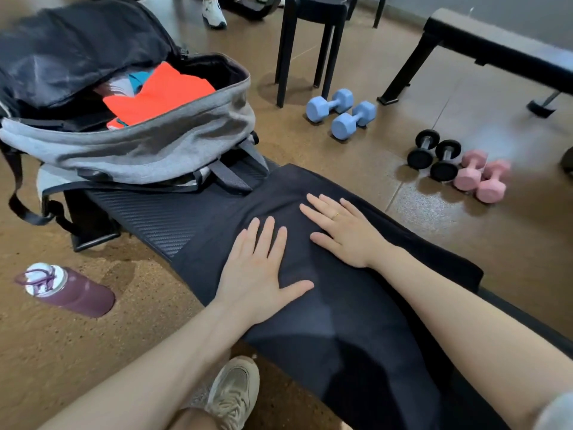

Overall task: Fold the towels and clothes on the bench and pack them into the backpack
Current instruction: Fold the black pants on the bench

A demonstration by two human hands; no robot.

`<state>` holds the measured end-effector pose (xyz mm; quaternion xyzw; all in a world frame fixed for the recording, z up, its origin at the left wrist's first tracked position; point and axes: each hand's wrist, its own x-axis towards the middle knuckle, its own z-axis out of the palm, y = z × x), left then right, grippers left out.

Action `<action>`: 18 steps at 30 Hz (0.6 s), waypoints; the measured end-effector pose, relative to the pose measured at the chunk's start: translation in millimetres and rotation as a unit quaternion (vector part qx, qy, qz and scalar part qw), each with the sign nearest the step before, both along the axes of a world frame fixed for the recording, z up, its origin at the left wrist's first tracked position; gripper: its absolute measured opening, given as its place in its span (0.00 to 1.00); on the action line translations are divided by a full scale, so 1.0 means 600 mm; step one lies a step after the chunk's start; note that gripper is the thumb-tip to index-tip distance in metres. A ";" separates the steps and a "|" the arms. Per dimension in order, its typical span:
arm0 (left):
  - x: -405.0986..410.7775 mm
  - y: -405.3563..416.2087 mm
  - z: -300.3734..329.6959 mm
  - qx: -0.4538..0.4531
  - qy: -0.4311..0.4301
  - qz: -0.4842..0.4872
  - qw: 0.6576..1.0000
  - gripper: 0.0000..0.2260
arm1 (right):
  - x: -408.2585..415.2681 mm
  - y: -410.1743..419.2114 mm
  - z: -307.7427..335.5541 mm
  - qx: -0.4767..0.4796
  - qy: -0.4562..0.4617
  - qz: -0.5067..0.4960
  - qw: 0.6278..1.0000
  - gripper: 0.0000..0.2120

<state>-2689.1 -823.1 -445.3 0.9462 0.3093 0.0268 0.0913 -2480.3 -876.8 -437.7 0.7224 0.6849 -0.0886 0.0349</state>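
Both palms are down flat: the left hand (260, 268) spread wide, fingers fanned, gripping nothing, pressed on the dark garment (341, 305). The right hand (344, 231) lies just beside it, equally flat and open, a ring on one finger, also on that cloth. The garment stretches along the black bench (148, 221), covering most of the near end.

At the bench's far end sits the grey backpack (148, 150), its main compartment unzipped and gaping. Inside, a folded orange garment (161, 94) lies on top, with a teal piece (139, 79) and some white fabric peeking out behind it.

On the floor to the left, a maroon bottle (71, 290) stands. To the right sit blue dumbbells (341, 110), black dumbbells (434, 156) and pink dumbbells (483, 178).
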 end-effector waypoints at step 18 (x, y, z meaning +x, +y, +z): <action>0.025 -0.109 0.054 0.027 -0.062 -0.130 0.989 0.35 | 0.100 -0.245 0.024 0.161 0.127 -0.412 0.888 0.18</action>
